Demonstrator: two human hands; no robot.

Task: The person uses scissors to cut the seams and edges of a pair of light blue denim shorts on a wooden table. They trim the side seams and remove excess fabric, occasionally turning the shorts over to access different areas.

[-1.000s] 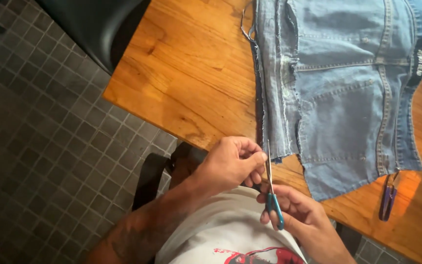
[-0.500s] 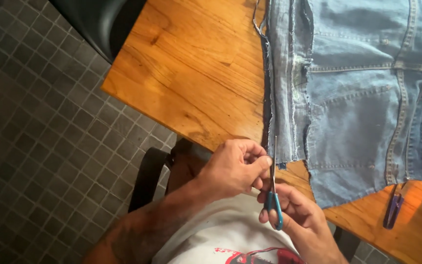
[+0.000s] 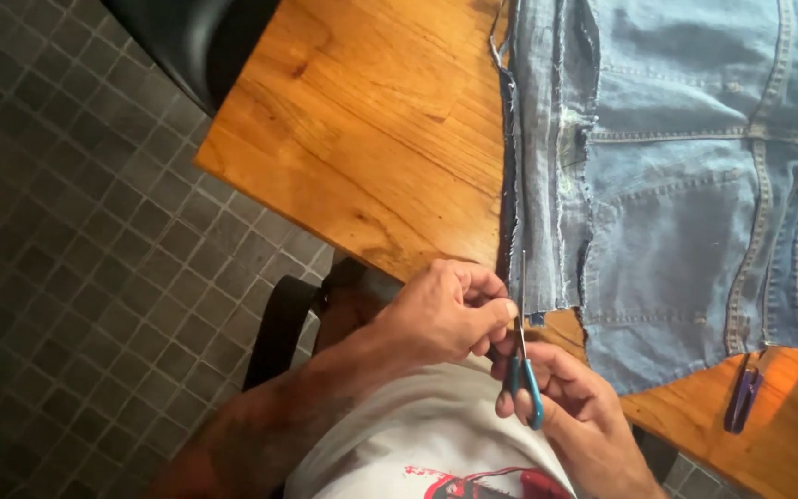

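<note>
Denim, pale blue and cut apart at the seams, lies flat on the wooden table (image 3: pixel 362 139), with its near edge hanging just over the table's front. This denim piece (image 3: pixel 667 185) carries a back pocket and frayed raw edges. Along its left side runs a dark seam strip (image 3: pixel 508 185), partly parted from the cloth. The left hand (image 3: pixel 445 314) is closed, fingertips pinching the lower end of that strip at the table edge. The right hand (image 3: pixel 570 407) is closed around small blue-handled scissors (image 3: pixel 524 374), their blades pointing up into the strip just beside the left fingertips. By my judgement the step in hand is cutting the seam strip free along the edge of the cloth. The next move calls for keeping the strip taut and steering the blades close along the stitching, clear of the pinching fingers. A purple-handled tool (image 3: pixel 743 399) lies unused on the table, well to the right.
</note>
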